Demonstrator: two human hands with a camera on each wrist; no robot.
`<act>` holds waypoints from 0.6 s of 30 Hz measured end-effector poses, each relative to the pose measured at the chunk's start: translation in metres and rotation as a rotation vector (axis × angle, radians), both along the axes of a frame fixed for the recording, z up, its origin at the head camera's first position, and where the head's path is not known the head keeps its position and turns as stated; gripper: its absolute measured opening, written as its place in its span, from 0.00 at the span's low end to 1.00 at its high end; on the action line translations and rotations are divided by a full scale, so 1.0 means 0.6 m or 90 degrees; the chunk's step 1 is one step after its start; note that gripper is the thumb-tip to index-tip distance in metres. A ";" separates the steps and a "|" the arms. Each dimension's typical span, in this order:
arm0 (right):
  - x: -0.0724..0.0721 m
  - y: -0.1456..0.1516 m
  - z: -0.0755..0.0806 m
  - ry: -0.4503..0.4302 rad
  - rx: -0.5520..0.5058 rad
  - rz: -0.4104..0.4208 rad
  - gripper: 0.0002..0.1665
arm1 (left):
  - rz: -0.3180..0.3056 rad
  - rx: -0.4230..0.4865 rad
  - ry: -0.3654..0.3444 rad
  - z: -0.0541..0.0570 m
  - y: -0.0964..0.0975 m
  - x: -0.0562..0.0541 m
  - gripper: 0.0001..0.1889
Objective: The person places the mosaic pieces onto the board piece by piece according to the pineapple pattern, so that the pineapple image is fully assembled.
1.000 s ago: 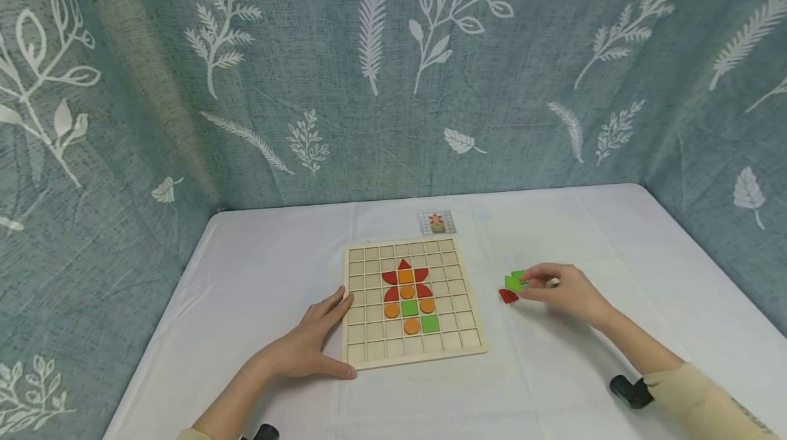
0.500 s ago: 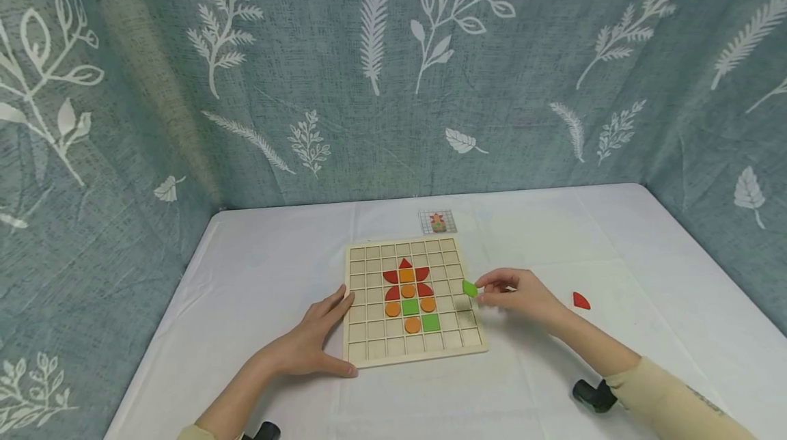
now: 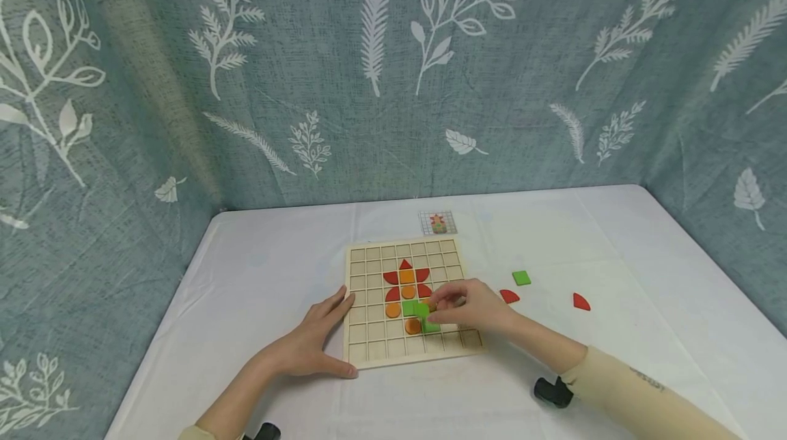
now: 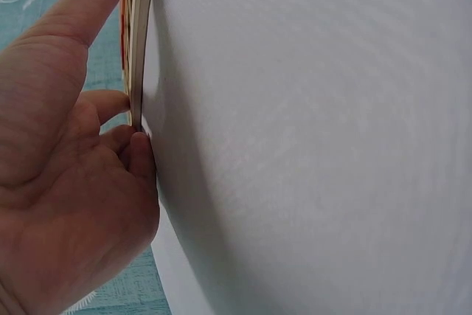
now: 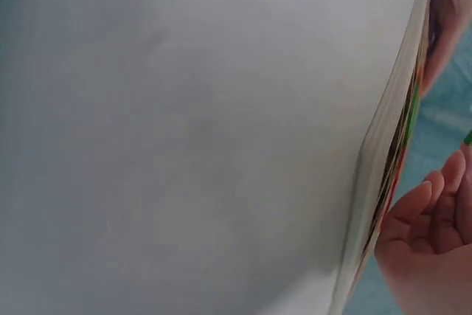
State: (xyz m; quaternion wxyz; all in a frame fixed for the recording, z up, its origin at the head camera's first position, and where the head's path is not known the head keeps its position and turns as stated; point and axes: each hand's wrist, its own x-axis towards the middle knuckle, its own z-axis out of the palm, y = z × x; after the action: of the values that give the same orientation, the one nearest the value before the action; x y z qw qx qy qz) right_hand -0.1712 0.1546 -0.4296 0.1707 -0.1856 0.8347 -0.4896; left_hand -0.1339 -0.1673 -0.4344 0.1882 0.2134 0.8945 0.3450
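Note:
A wooden grid board (image 3: pixel 369 350) lies on the table, bearing red pieces, an orange square (image 3: pixel 407 277), several orange discs (image 3: pixel 393 310) and green squares. My left hand (image 3: pixel 313 341) rests along its left edge, thumb at the near corner; the left wrist view shows the fingers against the board's side (image 4: pixel 139 49). Over the lower middle of the grid, my right hand (image 3: pixel 470 307) pinches a green square tile (image 3: pixel 421 310) between thumb and fingertips. It partly covers one orange disc and a lower green square (image 3: pixel 431 326). In the right wrist view, that tile (image 5: pixel 468 138) barely shows.
Right of the board lie a loose green square (image 3: pixel 521 278) and two red quarter-round pieces, one nearer (image 3: pixel 509 296) and one farther right (image 3: pixel 581 301). A small pattern card (image 3: pixel 438 223) lies behind the board. A patterned curtain (image 3: pixel 381 139) hangs beyond the table (image 3: pixel 277 255).
My right hand has picked up a green tile from the loose pieces at the right and carried it left over the board. My left hand has stayed at the board's edge.

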 end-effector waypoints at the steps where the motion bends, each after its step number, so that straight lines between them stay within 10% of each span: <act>1: 0.000 -0.007 0.000 0.014 0.007 0.015 0.14 | 0.000 0.001 0.000 0.000 0.000 0.000 0.62; 18: 0.006 -0.080 -0.007 0.253 0.197 0.115 0.09 | 0.012 -0.005 -0.006 -0.002 0.004 0.007 0.61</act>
State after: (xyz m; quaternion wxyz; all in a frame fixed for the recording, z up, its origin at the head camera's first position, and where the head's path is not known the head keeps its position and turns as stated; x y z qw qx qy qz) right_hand -0.1675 0.1067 -0.4341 0.0729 -0.3231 0.8970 -0.2927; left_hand -0.1296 -0.1647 -0.4358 0.1895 0.2025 0.8969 0.3443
